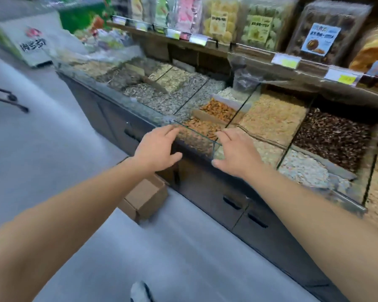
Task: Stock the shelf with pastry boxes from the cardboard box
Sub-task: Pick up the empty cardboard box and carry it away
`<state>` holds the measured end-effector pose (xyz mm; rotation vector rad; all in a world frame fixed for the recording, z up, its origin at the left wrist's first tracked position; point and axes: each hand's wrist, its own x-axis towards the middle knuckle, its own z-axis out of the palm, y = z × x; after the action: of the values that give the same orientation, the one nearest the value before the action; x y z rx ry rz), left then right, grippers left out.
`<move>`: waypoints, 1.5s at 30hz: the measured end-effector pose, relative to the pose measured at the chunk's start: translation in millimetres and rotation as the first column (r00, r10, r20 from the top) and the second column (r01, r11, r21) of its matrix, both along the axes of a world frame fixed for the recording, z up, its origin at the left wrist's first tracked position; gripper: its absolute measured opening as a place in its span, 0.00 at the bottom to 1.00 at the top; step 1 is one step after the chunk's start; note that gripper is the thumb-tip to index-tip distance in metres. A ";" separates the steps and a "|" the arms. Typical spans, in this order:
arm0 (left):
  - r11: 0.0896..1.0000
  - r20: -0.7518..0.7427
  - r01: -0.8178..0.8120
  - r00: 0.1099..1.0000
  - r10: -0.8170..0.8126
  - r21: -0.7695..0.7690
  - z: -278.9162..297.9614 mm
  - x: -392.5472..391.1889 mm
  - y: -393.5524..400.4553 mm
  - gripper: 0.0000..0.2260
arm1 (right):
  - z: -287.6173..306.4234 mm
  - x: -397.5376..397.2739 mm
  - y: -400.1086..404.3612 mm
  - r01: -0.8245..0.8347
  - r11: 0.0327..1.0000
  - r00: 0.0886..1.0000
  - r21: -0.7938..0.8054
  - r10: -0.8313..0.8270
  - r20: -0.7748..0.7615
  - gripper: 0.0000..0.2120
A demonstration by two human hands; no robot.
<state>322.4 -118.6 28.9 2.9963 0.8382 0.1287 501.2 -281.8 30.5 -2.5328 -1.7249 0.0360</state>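
My left hand (156, 149) and my right hand (236, 152) reach forward side by side in front of the glass bins, fingers straight and spread, holding nothing. Below my left wrist a brown cardboard box (146, 199) stands on the grey floor against the counter base; its inside is hidden. Clear pastry boxes (327, 31) with labels stand in a row on the wooden shelf (255, 55) at the upper right, above the bins.
Glass-walled bins (196, 138) of seeds and nuts fill the counter top under the shelf. Dark cabinet doors (238, 205) run below. A printed display box (34, 40) sits at the far left. My shoe (140, 290) shows on the floor.
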 end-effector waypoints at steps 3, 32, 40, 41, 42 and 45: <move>0.997 -0.001 -0.076 0.997 0.076 -0.010 -9.3 -53.9 46.4 0.35 | -8.6 -45.5 62.7 -0.051 0.998 0.999 -0.023 0.051 -0.001 0.39; 0.466 -0.217 -0.758 0.603 0.768 -0.457 -312.7 -176.3 421.6 0.35 | -328.9 -104.9 571.2 -0.445 0.841 0.846 -0.307 0.284 -0.450 0.41; 0.234 -0.307 -0.810 0.447 0.840 -0.538 -477.9 -159.5 433.5 0.35 | -500.8 -87.8 613.5 -0.395 0.795 0.850 -0.461 0.125 -0.511 0.40; 0.208 -0.317 -0.810 0.431 0.845 -0.549 -500.4 -156.9 433.4 0.35 | -520.8 -88.6 617.5 -0.384 0.791 0.853 -0.476 0.106 -0.512 0.40; 0.185 -0.324 -0.805 0.422 0.847 -0.564 -523.1 -153.6 434.1 0.35 | -541.3 -88.5 622.0 -0.369 0.793 0.855 -0.485 0.086 -0.511 0.40; 0.157 -0.330 -0.789 0.417 0.847 -0.594 -587.1 -144.9 440.2 0.35 | -601.2 -85.5 638.5 -0.310 0.820 0.850 -0.481 0.012 -0.527 0.40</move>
<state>177.5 321.6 -558.2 1.5016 1.9104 -0.0526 415.8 356.6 -570.7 -2.3365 -1.8749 1.2714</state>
